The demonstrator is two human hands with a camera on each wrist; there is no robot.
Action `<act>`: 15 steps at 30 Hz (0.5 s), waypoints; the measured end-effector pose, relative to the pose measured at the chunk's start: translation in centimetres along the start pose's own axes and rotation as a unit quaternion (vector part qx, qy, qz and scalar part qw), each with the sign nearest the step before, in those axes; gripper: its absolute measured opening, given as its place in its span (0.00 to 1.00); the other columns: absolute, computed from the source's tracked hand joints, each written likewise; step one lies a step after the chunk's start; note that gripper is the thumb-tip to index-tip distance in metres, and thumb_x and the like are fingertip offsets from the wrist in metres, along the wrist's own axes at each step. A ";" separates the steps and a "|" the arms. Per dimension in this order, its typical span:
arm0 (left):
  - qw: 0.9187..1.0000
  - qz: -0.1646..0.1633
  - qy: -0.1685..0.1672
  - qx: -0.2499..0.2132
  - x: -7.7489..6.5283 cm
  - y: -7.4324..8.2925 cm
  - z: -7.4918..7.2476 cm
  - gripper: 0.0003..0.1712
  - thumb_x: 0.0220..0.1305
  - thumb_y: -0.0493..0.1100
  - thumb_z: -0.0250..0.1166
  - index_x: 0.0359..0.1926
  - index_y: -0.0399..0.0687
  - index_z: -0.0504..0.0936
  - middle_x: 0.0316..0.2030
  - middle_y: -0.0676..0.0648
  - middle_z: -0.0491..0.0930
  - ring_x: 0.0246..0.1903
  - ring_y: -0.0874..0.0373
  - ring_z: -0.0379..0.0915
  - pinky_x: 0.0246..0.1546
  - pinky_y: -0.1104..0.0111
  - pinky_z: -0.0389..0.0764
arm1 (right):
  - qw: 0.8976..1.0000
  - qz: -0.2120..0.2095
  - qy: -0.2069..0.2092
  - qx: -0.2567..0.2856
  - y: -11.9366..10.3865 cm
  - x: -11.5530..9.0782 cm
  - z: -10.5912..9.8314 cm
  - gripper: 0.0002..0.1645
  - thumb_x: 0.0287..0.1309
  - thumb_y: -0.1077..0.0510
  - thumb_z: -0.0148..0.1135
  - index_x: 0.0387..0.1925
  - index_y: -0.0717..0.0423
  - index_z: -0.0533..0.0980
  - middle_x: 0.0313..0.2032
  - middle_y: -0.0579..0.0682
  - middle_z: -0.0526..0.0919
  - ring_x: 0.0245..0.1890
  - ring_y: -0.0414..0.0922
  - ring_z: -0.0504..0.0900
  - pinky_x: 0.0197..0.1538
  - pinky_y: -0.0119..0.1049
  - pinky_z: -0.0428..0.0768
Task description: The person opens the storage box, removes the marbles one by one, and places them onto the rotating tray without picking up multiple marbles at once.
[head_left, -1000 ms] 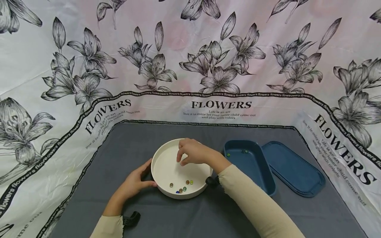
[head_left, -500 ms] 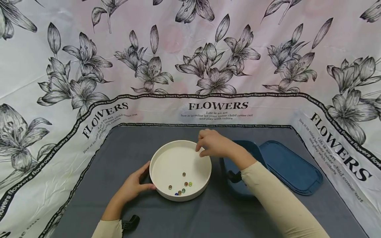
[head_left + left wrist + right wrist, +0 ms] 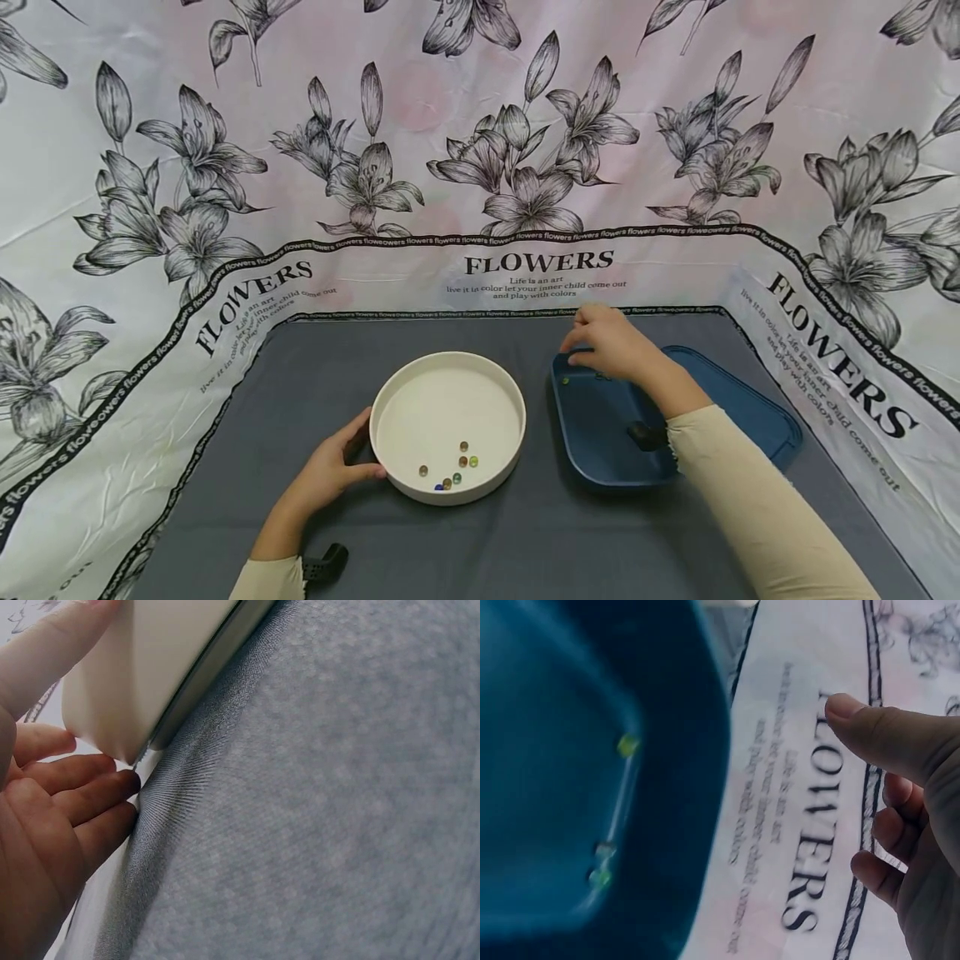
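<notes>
My left hand (image 3: pixel 330 475) rests against the left side of a round cream dish (image 3: pixel 442 392), with the thumb and fingers spread along its wall. Close up in the left wrist view, the fingers (image 3: pixel 90 787) touch the wall and look fairly straight. Several glass marbles (image 3: pixel 457 477) lie in the near part of the dish. Over the far end of a blue rectangular box (image 3: pixel 600 442) is my right hand (image 3: pixel 611 342), fingers bent loosely. In the right wrist view nothing shows between its thumb and fingers. Green and clear marbles (image 3: pixel 627 745) sit along the box's far inner wall.
A blue lid (image 3: pixel 757 408) lies to the right of the box, partly behind the right arm. Grey cloth (image 3: pixel 450 550) covers the table. A flower-printed white sheet (image 3: pixel 532 150) rises behind and at both sides.
The right hand has moved right, from over the dish to the far end of the blue box. One more marble now lies in the dish. The left hand stays against the dish.
</notes>
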State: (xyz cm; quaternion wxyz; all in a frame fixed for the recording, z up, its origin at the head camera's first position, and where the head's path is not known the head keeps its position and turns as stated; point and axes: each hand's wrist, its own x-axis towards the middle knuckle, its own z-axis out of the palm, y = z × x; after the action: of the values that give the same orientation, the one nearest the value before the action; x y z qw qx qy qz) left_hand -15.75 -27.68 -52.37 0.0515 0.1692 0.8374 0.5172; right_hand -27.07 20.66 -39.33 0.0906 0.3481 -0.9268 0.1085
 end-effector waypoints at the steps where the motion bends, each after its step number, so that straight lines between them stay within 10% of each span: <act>1: 1.000 0.001 0.000 0.002 0.0 0.0 0.0 0.64 0.51 0.49 0.81 0.82 0.47 0.52 0.79 0.41 0.57 0.77 0.42 0.52 0.65 0.87 0.57 | 1.000 0.008 -0.004 -0.001 0.4 -0.2 0.1 0.11 0.54 0.55 0.79 0.41 0.49 0.90 0.32 0.46 0.62 0.34 0.46 0.58 0.40 0.43 0.53; 15: 1.000 -0.008 0.001 0.004 0.1 0.2 0.1 0.64 0.51 0.50 0.82 0.82 0.47 0.52 0.79 0.41 0.56 0.77 0.42 0.53 0.64 0.89 0.58 | 0.991 0.120 -0.054 -0.015 5.0 -2.4 2.6 0.13 0.54 0.52 0.79 0.43 0.45 0.90 0.43 0.52 0.69 0.42 0.51 0.62 0.42 0.46 0.58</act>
State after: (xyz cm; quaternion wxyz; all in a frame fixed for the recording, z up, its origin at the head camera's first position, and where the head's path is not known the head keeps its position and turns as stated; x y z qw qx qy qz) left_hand -15.74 -27.52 -52.22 0.0543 0.1626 0.8409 0.5133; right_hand -28.85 25.21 -43.14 0.0320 0.2384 -0.9669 0.0853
